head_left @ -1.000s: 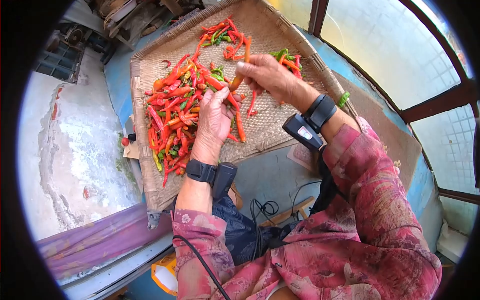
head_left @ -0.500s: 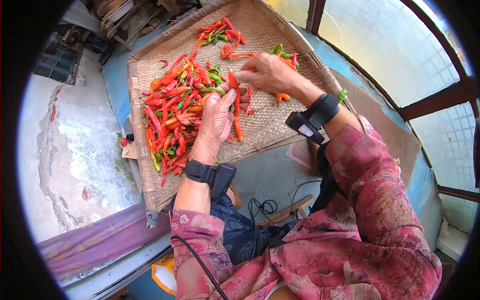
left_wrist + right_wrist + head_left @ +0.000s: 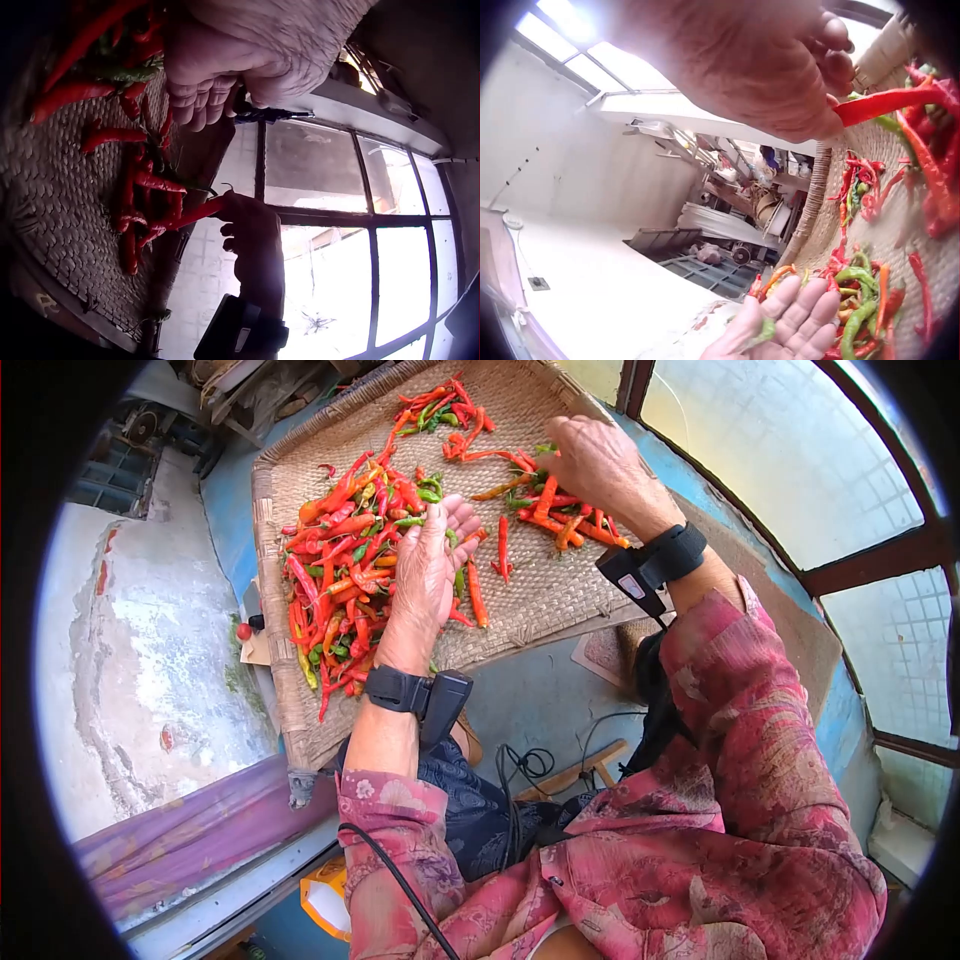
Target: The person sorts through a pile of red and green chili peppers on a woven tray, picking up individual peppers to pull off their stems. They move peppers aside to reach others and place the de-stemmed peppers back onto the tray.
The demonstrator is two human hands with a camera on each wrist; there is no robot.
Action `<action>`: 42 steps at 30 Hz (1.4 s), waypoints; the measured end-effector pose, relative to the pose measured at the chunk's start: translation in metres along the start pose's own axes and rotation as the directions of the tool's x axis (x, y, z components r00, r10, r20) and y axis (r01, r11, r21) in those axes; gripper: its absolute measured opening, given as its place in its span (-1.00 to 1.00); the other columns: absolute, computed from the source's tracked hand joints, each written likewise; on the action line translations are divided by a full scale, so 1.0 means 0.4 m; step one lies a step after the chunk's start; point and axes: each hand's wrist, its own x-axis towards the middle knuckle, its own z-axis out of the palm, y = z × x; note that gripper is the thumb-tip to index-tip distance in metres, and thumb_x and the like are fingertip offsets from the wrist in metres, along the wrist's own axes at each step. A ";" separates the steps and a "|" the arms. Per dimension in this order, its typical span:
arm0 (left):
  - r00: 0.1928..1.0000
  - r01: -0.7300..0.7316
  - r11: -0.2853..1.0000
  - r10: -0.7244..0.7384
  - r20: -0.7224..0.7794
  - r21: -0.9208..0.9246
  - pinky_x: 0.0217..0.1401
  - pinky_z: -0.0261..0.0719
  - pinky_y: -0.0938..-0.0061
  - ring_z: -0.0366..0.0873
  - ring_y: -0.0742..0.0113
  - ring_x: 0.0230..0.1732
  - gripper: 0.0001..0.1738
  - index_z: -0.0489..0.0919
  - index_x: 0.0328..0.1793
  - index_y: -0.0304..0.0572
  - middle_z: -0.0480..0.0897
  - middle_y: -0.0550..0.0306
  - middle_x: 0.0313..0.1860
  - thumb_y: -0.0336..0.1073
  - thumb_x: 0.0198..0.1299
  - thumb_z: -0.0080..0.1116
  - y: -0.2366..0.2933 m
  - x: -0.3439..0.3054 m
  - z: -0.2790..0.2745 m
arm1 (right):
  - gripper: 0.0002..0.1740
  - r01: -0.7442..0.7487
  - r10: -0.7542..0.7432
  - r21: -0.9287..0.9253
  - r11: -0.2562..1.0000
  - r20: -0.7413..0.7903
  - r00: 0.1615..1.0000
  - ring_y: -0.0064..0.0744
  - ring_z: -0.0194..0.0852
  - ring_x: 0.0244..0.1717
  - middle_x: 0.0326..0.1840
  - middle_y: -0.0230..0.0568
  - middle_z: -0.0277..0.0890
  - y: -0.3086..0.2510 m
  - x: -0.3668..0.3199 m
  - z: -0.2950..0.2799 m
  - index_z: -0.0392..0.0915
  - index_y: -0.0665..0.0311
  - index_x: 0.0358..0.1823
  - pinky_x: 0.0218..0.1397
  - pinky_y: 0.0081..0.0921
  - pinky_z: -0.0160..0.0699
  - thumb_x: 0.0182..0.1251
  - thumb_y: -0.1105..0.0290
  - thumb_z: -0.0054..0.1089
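My left hand (image 3: pixel 432 565) is held palm up beside the large heap of chili peppers (image 3: pixel 345 575), its fingers extended. In the right wrist view a small green piece (image 3: pixel 762 333) shows against that palm, near the thumb. Up at the right side of the woven tray (image 3: pixel 530 600), my right hand (image 3: pixel 605 470) pinches a red chili pepper (image 3: pixel 889 103) by one end, its other end reaching over a smaller pile of peppers (image 3: pixel 565 520). The left wrist view also shows the held pepper slanting down from the fingertips over that pile.
Another small pepper cluster (image 3: pixel 440 408) lies at the tray's far end. Two loose red peppers, one of them upright in view (image 3: pixel 503 548), lie between heap and pile. A raised woven rim (image 3: pixel 262 540) borders the tray. Windows (image 3: pixel 760 450) stand to the right, and a coiled cable (image 3: pixel 525 762) hangs below.
My right hand has moved away from the left, up and right, to the smaller pile with a red pepper. The left hand, which held a red pepper, has spread its fingers.
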 end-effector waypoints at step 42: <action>0.982 -0.180 0.984 0.180 -0.049 0.012 -0.35 0.48 0.64 0.50 0.52 -0.46 -0.85 0.51 -0.22 -0.27 0.57 0.21 -0.40 -0.39 0.12 0.18 0.010 0.008 -0.023 | -0.54 0.041 -0.368 0.628 0.777 0.400 0.839 -0.08 0.51 -0.36 -0.45 0.00 0.52 -0.160 -0.035 0.082 0.51 0.40 -0.26 -0.22 -0.26 0.45 0.11 0.06 0.21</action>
